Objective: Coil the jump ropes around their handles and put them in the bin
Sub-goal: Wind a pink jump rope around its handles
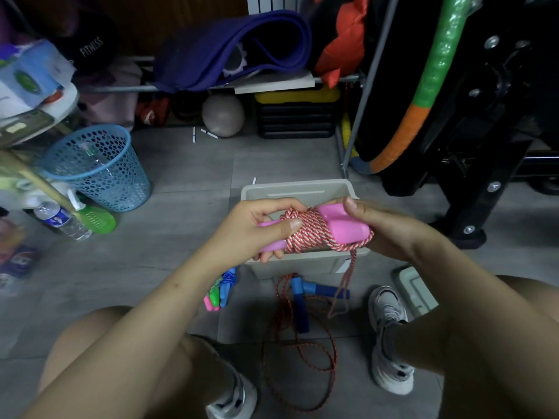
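Left hand: my left hand (pixel 257 226) is curled round the bare ends of the pair of pink plastic handles (pixel 341 226), thumb pressed on top against the coil, fingers wrapped underneath.
Right hand: my right hand (pixel 384 229) cups the thick ends of the same handles from the far side, thumb up against the pink plastic; I see the loose strand pass under it, but I cannot tell whether the fingers pinch it.
Rope in hand: the red-and-white braided rope (pixel 302 232) is wound in many turns round the middle of the two handles, between my hands; one free tail hangs down from below my right hand toward the floor.
Bin: the pale beige plastic bin (pixel 299 192) sits on the floor directly beneath and beyond both hands; the bundle is held above its opening, not inside it.
Second rope: a jump rope with blue plastic handles (pixel 305 300) and a dark red cord (pixel 302 355) lies loose on the grey floor below my hands, between my shoes.
Third bundle: a small cluster of pink, green and blue handles (pixel 219 293) lies on the floor under my left wrist, just beside the bin's near corner.
Off to my left hand's side: a blue perforated plastic basket (pixel 96 167) stands well apart.
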A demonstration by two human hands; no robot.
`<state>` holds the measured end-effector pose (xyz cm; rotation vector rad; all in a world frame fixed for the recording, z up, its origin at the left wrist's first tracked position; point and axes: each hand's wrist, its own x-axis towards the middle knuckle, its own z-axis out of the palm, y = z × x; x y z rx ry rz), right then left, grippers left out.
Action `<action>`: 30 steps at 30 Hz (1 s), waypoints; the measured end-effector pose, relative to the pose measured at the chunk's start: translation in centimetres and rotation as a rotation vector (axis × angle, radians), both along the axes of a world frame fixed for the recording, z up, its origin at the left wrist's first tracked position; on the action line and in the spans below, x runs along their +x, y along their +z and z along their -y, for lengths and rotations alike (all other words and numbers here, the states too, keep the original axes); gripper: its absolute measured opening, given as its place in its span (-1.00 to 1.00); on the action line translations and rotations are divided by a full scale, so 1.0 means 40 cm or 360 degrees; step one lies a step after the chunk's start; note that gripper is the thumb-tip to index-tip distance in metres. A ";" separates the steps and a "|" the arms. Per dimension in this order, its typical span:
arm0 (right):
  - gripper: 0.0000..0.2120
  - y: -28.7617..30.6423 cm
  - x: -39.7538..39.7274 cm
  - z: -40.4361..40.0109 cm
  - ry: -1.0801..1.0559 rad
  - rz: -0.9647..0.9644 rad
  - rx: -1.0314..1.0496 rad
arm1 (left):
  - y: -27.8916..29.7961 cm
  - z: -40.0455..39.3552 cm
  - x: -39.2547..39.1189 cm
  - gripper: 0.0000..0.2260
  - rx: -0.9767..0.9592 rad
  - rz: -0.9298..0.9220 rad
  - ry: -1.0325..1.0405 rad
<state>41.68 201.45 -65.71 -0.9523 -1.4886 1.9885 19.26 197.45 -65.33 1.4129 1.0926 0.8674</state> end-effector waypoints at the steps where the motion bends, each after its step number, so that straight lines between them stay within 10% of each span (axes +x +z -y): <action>1: -0.21 -0.005 0.002 -0.002 -0.0021 -0.0007 -0.0029 | 0.000 -0.001 -0.001 -0.80 -0.0001 0.0016 0.0009; 8: -0.09 -0.042 -0.034 0.018 0.0121 -0.0310 -0.0062 | 0.001 -0.030 -0.017 -0.81 -0.0018 0.0235 0.0235; 17: -0.87 -0.021 -0.108 0.066 -0.0288 0.0283 0.0409 | -0.021 -0.029 0.020 -0.87 0.0094 0.0037 0.0421; 30: -0.42 -0.039 -0.134 0.064 -0.0637 0.0451 0.0626 | -0.031 -0.039 0.051 -0.85 0.0119 -0.0150 0.0533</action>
